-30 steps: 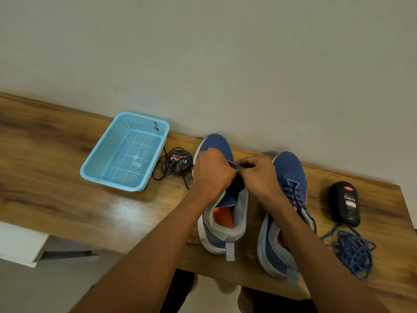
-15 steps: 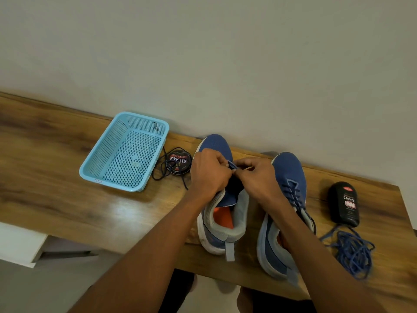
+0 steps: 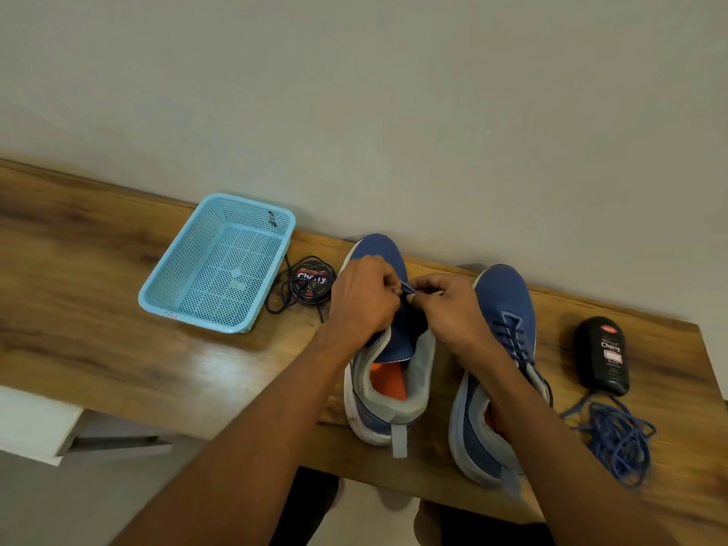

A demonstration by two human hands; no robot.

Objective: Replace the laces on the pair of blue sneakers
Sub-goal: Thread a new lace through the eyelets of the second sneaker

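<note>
Two blue sneakers stand on the wooden table, toes toward the wall. The left sneaker has an orange insole and its tongue stands up. My left hand and my right hand meet over its eyelets, and both pinch a short stretch of blue lace between their fingertips. The right sneaker is laced in dark blue, and my right forearm crosses its heel. A loose heap of blue lace lies to the right of it. A dark lace lies beside the polish tin.
A light blue mesh basket sits at the left. A round Cherry polish tin lies between basket and left sneaker. A black Cherry polish bottle lies at the right. The table's front edge runs close below the sneakers' heels.
My hands stay over the left sneaker; the fingertips have shifted slightly on the blue lace. Nothing else on the table moved.
</note>
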